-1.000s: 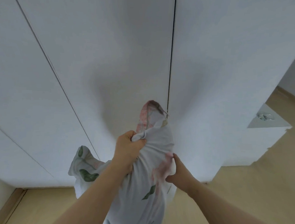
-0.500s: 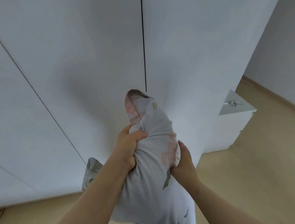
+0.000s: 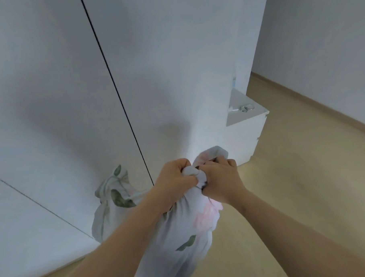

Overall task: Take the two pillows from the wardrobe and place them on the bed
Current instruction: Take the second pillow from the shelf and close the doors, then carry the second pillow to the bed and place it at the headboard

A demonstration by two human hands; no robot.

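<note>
Beside the closed wardrobe [image 3: 174, 65], the left hand [image 3: 175, 180] and right hand [image 3: 221, 178] clench one bunched pillow [image 3: 187, 232] corner — seemingly for carrying.

Domestic bedroom, plainly furnished. Principal fixture: a tall white wardrobe [image 3: 163, 66] with flat, handle-free doors shut and a thin dark seam between them; tucked against its right end, a low white drawer unit [image 3: 243, 140] with a set of small metal rings or keys [image 3: 246, 108] lying on top. Beyond the wardrobe's right end, pale wood-look flooring [image 3: 294, 185] runs to a bare white wall [image 3: 324, 48] with a matching skirting board.
</note>
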